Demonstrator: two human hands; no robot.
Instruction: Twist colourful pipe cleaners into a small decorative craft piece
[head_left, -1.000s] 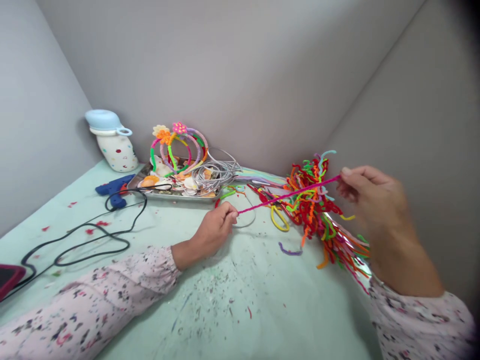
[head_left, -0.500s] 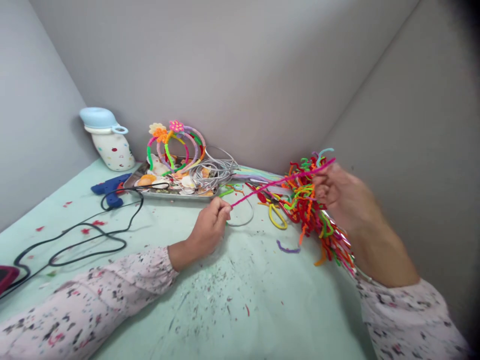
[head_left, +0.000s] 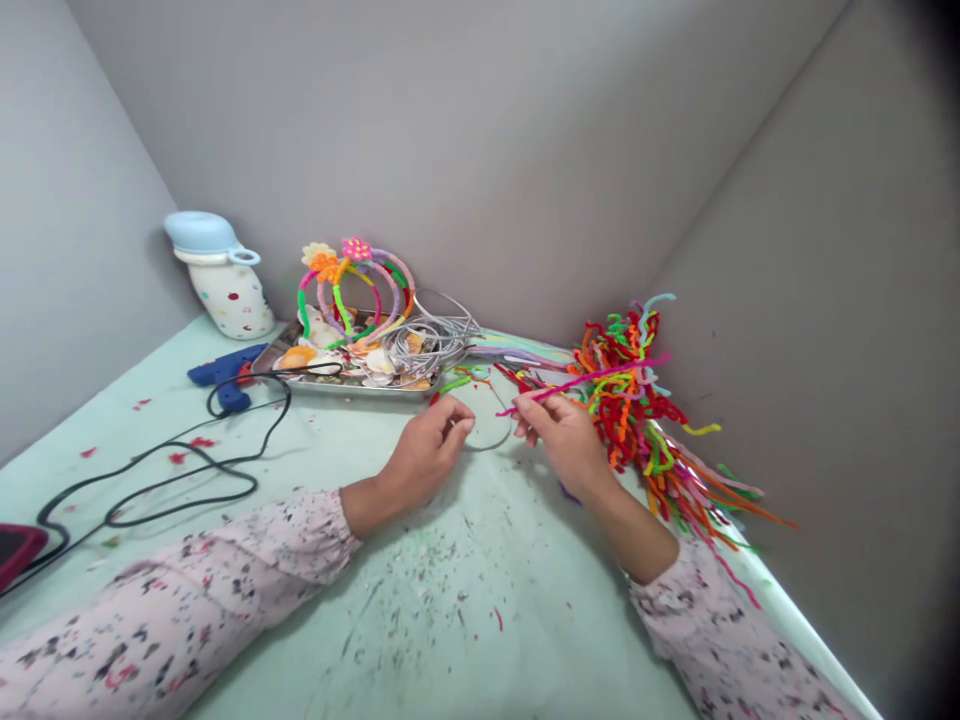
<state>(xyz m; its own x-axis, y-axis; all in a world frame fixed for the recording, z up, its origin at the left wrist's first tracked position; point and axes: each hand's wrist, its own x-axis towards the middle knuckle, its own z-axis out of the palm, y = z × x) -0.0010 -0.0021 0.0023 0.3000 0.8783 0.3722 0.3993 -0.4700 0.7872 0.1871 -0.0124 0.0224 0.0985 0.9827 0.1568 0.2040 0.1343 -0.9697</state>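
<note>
My left hand point(head_left: 433, 447) is closed in a pinch at the left side of a thin grey wire loop point(head_left: 495, 444), which curves out to the right from its fingertips. My right hand point(head_left: 566, 440) pinches a magenta pipe cleaner point(head_left: 592, 377) near one end. A short tip pokes out on the left of those fingers, while the long part slants up to the right, in front of a big bundle of coloured pipe cleaners point(head_left: 626, 400). A small gap separates the two hands. The yellow-handled scissors are hidden behind my right hand.
At the back stands a metal tray point(head_left: 360, 390) with shells, coiled grey wire point(head_left: 442, 340) and fuzzy headbands point(head_left: 341, 290) bearing flowers. A blue glue gun point(head_left: 225, 368) lies left of it, its black cord point(head_left: 202, 455) looping across the table. A white bottle point(head_left: 231, 295) leans by the wall.
My right hand has come left and down, close to my left hand, and now grips the magenta pipe cleaner near its left end. My left hand has let go of that end.
</note>
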